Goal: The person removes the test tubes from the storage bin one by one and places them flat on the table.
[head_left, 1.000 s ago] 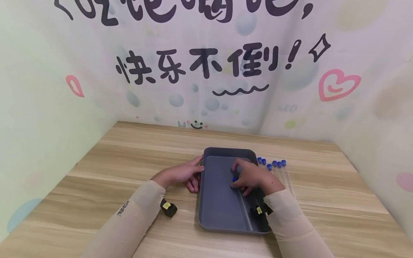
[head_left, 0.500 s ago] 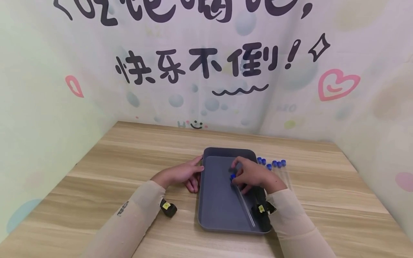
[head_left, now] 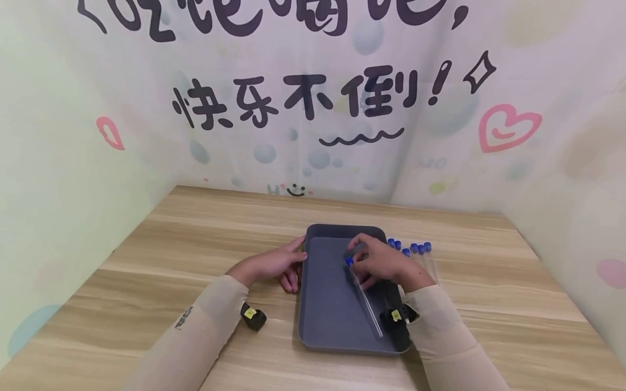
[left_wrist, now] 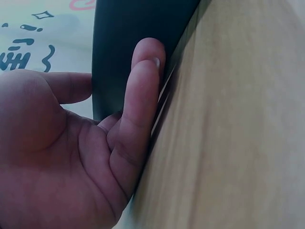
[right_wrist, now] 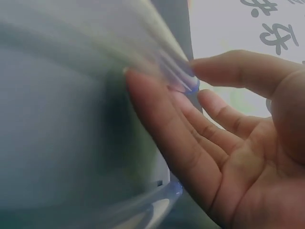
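My right hand (head_left: 383, 263) is over the right half of a dark grey tray (head_left: 323, 320). It pinches a clear tube (head_left: 369, 307) near its blue cap (head_left: 349, 261); the tube slants across the tray. In the right wrist view, thumb and fingers meet the capped end of the tube (right_wrist: 174, 69), which is blurred close to the camera. My left hand (head_left: 274, 263) rests against the tray's left side, thumb at the rim. In the left wrist view, the fingers of the left hand (left_wrist: 81, 152) lie fairly straight along the dark tray wall (left_wrist: 114, 43).
Several more clear tubes with blue caps (head_left: 414, 248) lie on the wooden table (head_left: 235, 222) just right of the tray, partly hidden by the right arm. A printed cloth (head_left: 264, 174) hangs behind the table. A black wrist camera (head_left: 253, 316) sits under the left sleeve.
The capped end of the tube has come up and slightly left with my right hand, and its lower end has shifted a little from the tray's near edge. The left hand stays in place.
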Demonstrator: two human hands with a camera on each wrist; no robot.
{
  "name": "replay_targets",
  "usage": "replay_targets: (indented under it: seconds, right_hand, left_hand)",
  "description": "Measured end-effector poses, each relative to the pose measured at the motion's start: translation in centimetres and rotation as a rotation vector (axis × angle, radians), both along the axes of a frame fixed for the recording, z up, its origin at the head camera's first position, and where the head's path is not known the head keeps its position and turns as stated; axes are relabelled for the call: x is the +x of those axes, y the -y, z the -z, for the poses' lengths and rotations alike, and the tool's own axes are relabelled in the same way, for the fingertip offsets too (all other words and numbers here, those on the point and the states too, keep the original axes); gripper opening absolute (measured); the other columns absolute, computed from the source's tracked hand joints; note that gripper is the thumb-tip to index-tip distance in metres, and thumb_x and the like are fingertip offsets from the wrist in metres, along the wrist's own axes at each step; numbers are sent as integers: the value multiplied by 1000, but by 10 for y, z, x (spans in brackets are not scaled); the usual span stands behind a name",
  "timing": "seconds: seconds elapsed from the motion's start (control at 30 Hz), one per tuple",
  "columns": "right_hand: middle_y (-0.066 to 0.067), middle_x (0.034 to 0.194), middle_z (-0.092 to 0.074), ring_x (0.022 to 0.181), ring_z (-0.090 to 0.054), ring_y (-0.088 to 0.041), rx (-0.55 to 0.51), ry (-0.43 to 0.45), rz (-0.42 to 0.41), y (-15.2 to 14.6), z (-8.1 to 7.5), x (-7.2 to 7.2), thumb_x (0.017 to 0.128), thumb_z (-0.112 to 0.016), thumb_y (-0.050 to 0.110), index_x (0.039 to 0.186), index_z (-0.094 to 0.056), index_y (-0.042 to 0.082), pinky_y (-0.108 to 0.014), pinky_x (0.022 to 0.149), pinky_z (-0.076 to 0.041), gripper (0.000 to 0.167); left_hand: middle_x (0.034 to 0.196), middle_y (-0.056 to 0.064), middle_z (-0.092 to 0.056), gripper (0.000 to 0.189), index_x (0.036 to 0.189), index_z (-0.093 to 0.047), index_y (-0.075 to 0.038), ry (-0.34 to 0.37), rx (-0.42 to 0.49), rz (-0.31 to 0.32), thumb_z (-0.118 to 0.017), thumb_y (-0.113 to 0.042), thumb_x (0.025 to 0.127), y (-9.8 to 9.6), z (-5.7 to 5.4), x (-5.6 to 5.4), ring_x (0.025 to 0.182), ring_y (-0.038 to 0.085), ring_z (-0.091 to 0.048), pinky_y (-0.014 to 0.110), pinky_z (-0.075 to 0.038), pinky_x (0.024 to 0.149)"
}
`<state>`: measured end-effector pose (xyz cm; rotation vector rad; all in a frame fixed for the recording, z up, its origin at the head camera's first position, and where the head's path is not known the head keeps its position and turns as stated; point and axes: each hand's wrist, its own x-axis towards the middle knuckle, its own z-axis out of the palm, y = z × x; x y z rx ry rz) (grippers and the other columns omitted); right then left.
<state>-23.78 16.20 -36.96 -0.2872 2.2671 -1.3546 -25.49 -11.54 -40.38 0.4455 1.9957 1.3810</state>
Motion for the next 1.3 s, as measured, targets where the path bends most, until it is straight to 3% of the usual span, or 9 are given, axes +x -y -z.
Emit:
replay_targets:
  seconds: [0.43,0.67,0.87,1.1,1.3]
  right_hand:
    - [-16,107,-58,70,-67,-23,-79,-55,55,-1,-3,-3,95,-59,3,139,-41,2,-43,64,-62,48]
    - [-24,120,-55,77,-67,-22,-154,-113,130,-2,-8,-4,97,-57,3,148,-37,5,-40,69,-63,54]
    - [-26,123,-53,78,-65,-21,-263,-103,190,-3,-13,-4,101,-53,4,154,-30,11,-40,73,-62,58]
    - [-18,121,-54,81,-66,-23,-292,-86,213,-6,-17,-3,102,-51,8,155,-29,11,-46,75,-63,57]
    - [-30,143,-41,78,-71,-23,-309,-70,246,-9,-20,-2,104,-48,8,156,-28,13,-43,73,-63,56]
  left_hand:
    - [84,16,-63,62,162,2,-32,-6,5,-7,-32,-27,110,0,0,-1,63,22,-68,35,-60,59]
    - [84,16,-63,63,162,2,-30,-1,9,0,-33,-28,110,1,1,0,63,21,-68,34,-60,59]
    - [84,16,-62,63,162,3,-30,-4,9,-3,-33,-27,110,1,1,1,63,21,-68,34,-60,59]
    - [84,16,-63,63,162,3,-31,-2,5,1,-32,-28,110,1,1,0,64,21,-68,34,-60,59]
    - [84,16,-63,63,162,2,-30,-3,12,-4,-33,-29,109,1,2,0,63,22,-68,34,-60,59]
